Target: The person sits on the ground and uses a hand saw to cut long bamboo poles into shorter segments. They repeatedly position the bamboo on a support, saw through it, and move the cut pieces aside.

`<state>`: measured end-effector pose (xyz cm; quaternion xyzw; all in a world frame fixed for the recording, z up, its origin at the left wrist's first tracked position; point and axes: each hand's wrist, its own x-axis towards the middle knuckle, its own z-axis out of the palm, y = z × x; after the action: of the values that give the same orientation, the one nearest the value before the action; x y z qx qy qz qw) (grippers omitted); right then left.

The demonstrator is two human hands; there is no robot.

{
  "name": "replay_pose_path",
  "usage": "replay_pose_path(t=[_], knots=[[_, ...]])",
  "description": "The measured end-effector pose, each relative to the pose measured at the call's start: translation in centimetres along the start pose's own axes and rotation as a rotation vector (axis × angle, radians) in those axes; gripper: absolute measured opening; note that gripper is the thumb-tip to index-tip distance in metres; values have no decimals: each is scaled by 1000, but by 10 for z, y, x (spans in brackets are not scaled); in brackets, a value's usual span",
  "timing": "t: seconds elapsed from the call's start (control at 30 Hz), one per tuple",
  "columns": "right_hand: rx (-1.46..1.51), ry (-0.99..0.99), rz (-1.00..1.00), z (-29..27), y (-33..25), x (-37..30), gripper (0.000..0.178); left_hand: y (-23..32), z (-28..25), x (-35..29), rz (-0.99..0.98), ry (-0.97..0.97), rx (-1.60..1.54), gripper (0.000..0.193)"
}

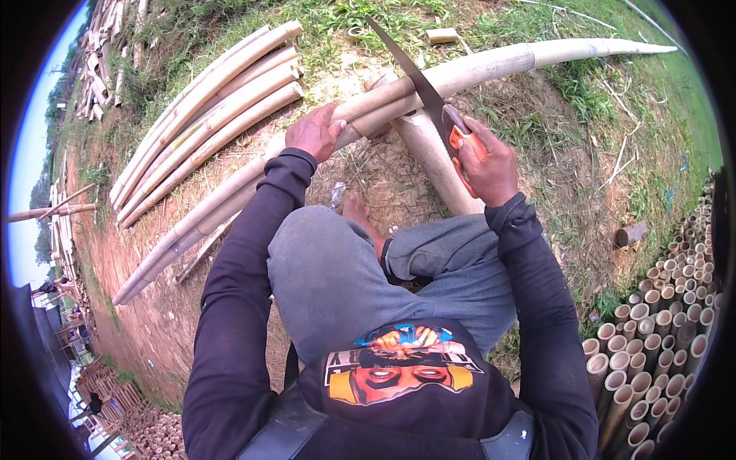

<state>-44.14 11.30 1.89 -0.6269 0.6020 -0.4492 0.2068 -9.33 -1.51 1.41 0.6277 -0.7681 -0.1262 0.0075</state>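
My right hand [488, 162] is wrapped around the orange handle of a handsaw [418, 73]. Its long dark blade lies across a long bamboo pole [491, 67], pointing away and up to the left. My left hand [313, 133] grips that pole and a shorter bamboo pole [376, 100] lying along it. The shorter pole's right end meets the blade. Both poles slope from the lower left up to the right. A thick pale bamboo piece [441, 165] runs beneath them, close to my bent leg and bare foot.
Several cut bamboo poles [222, 115] lie in a row on the left. Upright cut bamboo tubes [644, 345] crowd the lower right. Short offcuts rest on the ground, one [442, 35] beyond the saw and one [631, 234] at right. Grass and bare soil surround me.
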Motion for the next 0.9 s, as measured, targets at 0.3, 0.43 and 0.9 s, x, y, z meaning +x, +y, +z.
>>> replay_pose_path(t=[0.3,0.43,0.9], knots=[[-77,-45,31,-4,-22,10,42,1,-3,-1,5,2,-9,56],[50,-21,109,-1,4,21,42,2,-10,-16,191,94,319,56],[577,346,433,-27,46,-43,40,-222,16,-271,-188,-378,425,62]])
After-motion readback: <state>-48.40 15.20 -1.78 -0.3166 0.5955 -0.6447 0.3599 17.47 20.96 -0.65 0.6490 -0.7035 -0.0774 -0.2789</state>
